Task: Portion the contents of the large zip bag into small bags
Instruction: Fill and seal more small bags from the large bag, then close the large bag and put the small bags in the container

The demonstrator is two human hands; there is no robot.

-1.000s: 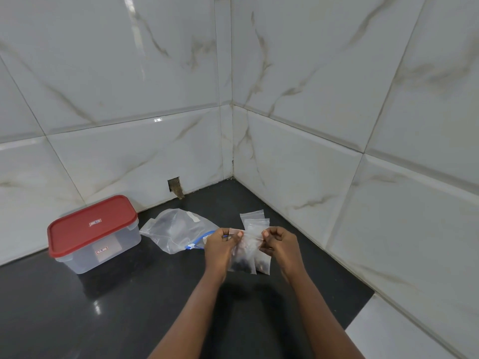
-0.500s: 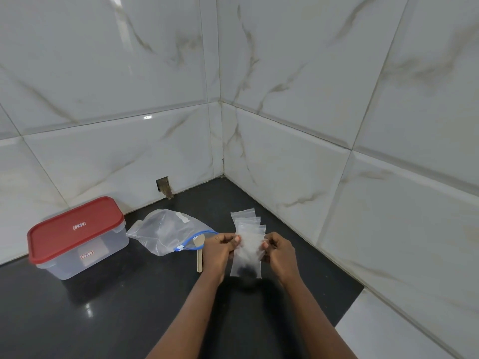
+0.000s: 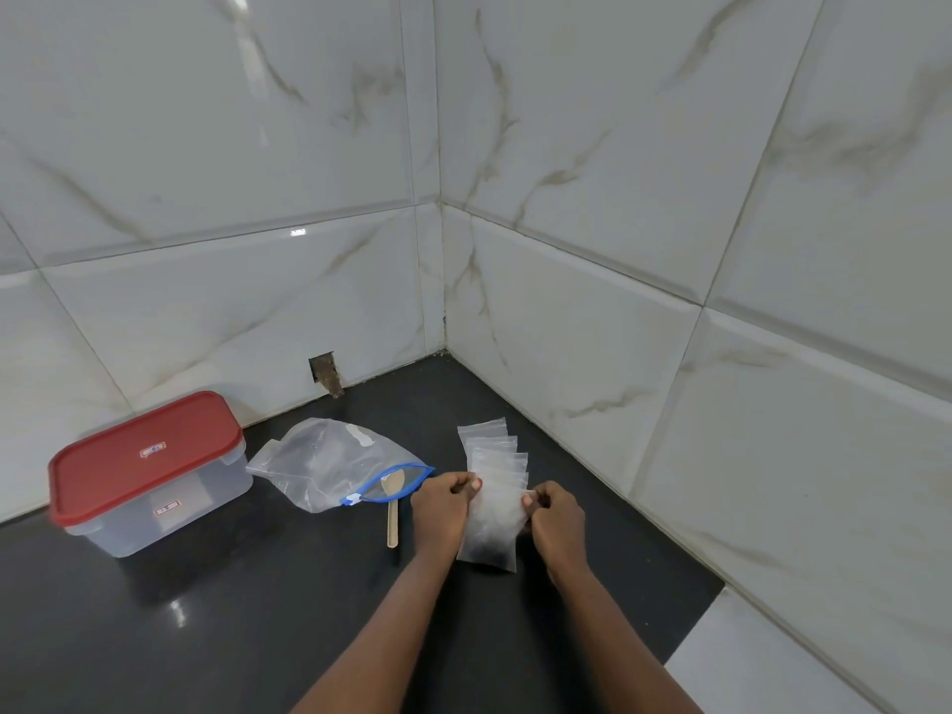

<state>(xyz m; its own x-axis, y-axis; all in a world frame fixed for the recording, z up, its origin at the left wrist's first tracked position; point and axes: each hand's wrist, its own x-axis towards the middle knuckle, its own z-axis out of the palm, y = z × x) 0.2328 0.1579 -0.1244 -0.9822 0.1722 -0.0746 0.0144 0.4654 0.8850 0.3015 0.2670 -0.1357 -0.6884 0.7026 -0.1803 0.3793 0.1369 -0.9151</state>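
A small clear bag [image 3: 493, 528] with dark contents at its bottom hangs between my hands above the black counter. My left hand [image 3: 443, 507] pinches its top left corner, and my right hand [image 3: 556, 517] pinches the top right. Behind it, several empty small bags [image 3: 489, 445] lie fanned out on the counter. The large zip bag [image 3: 329, 463], with a blue seal, lies open to the left. A pale wooden spoon [image 3: 392, 507] rests with its bowl in the bag's mouth.
A clear box with a red lid [image 3: 144, 456] stands at the left against the wall. Marble-tiled walls meet in a corner behind the bags. The black counter [image 3: 257, 610] ends at a white tile at the lower right.
The small bag has come lower and now hangs flat between both hands. The view has shifted, so the spoon beside the large bag shows.
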